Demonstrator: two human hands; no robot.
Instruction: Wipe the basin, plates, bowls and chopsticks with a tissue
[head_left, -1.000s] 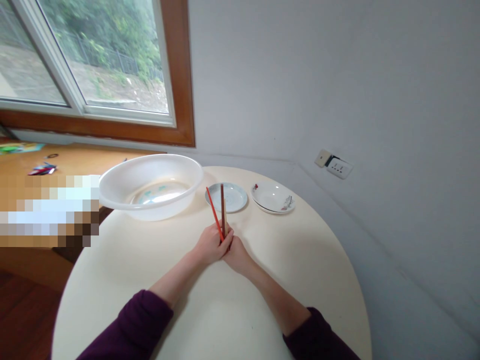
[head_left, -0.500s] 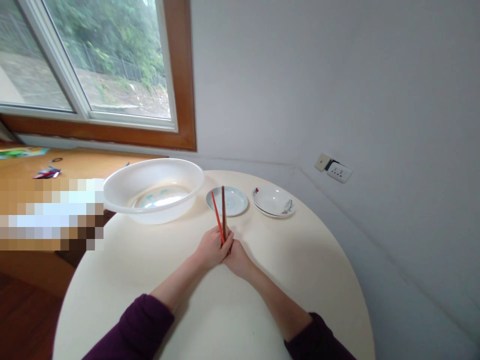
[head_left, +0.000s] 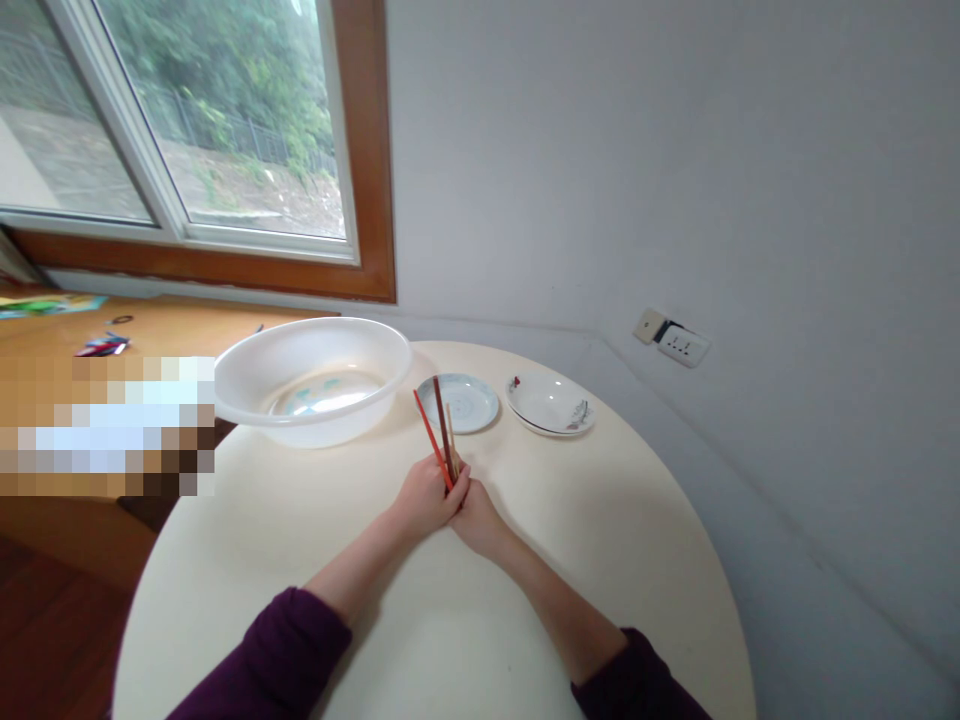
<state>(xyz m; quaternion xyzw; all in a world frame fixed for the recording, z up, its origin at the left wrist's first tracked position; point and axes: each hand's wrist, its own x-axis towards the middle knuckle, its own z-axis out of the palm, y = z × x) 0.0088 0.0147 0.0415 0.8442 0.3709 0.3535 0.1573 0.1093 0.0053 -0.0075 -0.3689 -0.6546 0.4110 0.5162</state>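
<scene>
Just above the middle of the round table (head_left: 420,640), my two hands are pressed together around a bundle of chopsticks (head_left: 440,420). An orange-red one, a dark brown one and a paler wooden one stick up, leaning left. My left hand (head_left: 426,495) is closed on the bundle, with its thumb across the lower part. From the other side my right hand (head_left: 478,512) is closed against it, its fingers mostly hidden. Behind the chopstick tips lies a pale blue-rimmed plate (head_left: 472,410). To its right are stacked white shallow dishes (head_left: 547,402) with a flower pattern.
A large translucent white basin (head_left: 330,430) stands at the table's back left. Beyond it, a wooden desk (head_left: 180,320) carries pens (head_left: 105,345) and papers. A wall with a socket (head_left: 684,344) borders the right side, and a window is at upper left.
The chopsticks' upper ends have tipped left and spread, so the pale one now shows apart from the brown one. My hands stay nearly in place. The view has shifted slightly.
</scene>
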